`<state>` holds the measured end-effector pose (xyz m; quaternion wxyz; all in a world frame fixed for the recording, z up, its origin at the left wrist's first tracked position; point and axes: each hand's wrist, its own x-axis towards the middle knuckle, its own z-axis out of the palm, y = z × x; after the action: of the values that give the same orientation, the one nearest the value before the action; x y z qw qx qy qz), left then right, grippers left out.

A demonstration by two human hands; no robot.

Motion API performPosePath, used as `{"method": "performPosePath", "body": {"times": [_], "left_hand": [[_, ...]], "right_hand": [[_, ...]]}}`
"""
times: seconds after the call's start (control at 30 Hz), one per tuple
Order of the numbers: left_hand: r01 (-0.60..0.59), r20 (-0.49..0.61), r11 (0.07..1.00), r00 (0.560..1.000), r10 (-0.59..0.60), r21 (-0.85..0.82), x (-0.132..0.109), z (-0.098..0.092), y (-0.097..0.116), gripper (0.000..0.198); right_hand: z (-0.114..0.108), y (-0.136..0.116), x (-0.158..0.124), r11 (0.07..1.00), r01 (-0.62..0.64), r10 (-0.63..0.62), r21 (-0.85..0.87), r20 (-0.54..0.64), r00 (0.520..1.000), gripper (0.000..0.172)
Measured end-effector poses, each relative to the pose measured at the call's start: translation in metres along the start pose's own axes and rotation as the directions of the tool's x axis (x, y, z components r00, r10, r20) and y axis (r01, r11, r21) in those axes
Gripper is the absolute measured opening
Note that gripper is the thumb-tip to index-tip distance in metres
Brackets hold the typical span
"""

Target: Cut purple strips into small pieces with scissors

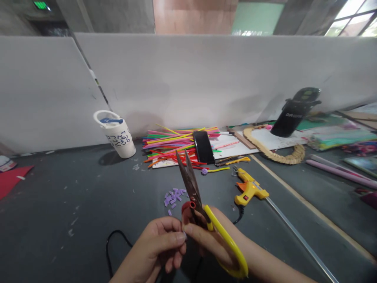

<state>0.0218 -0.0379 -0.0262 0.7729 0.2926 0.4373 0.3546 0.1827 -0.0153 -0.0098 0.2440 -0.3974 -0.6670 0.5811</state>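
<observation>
At the bottom centre of the frame, we see our left hand [160, 243] pinched on a tiny pale purple bit [185, 235], mostly hidden between the fingertips. Just to its right, our right hand [207, 239] is clamped around the yellow-handled scissors [194, 195], whose blades point upward, slightly apart. Above our hands, near the middle, we have a loose pile of cut purple pieces [174, 195] on the dark counter [73, 236]. Right of centre lies a yellow hot glue gun [252, 191]; at upper centre, a black smartphone [204, 146] rests against colourful pipe cleaners [171, 140].
</observation>
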Motion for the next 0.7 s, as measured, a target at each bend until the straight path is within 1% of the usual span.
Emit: {"method": "performPosePath", "body": {"times": [0.13,0.23,0.33,0.4,0.47,0.57,0.63,0.7], "left_hand": [[-0.011,-0.003,1.000,1.000,0.011,-0.003,0.000,-0.001,-0.002,0.018],[-0.028,-0.015,1.000,0.999,0.028,0.009,0.001,-0.001,-0.002,0.017],[-0.046,-0.043,0.998,0.998,0.048,0.053,0.000,0.001,0.006,0.017],[-0.084,-0.097,0.993,0.991,0.092,0.079,-0.001,0.002,0.015,0.017],[-0.159,-0.184,0.982,0.967,0.176,0.104,-0.001,0.003,0.023,0.017],[-0.294,-0.310,0.947,0.895,0.320,0.127,-0.001,0.002,0.028,0.016],[-0.339,-0.364,0.932,0.859,0.361,0.124,-0.002,0.000,0.027,0.015],[-0.345,-0.385,0.933,0.851,0.358,0.104,-0.006,0.000,0.024,0.014]], "right_hand": [[0.001,0.001,0.000,0.999,-0.006,0.004,-0.044,-0.026,1.000,0.010],[0.003,0.001,0.002,0.998,0.029,-0.031,-0.057,-0.033,0.999,0.010],[-0.001,-0.005,0.005,0.988,0.065,-0.074,-0.138,-0.067,0.995,0.011],[-0.008,-0.013,0.006,0.972,0.074,-0.098,-0.225,-0.099,0.990,0.014],[-0.015,-0.019,0.006,0.940,0.038,-0.087,-0.338,-0.131,0.988,0.021],[-0.019,-0.020,0.004,0.878,-0.072,-0.015,-0.473,-0.178,0.984,0.036],[-0.015,-0.016,0.002,0.849,-0.088,-0.015,-0.522,-0.190,0.982,0.042],[-0.009,-0.009,-0.001,0.830,-0.064,-0.048,-0.554,-0.185,0.982,0.045]]}}
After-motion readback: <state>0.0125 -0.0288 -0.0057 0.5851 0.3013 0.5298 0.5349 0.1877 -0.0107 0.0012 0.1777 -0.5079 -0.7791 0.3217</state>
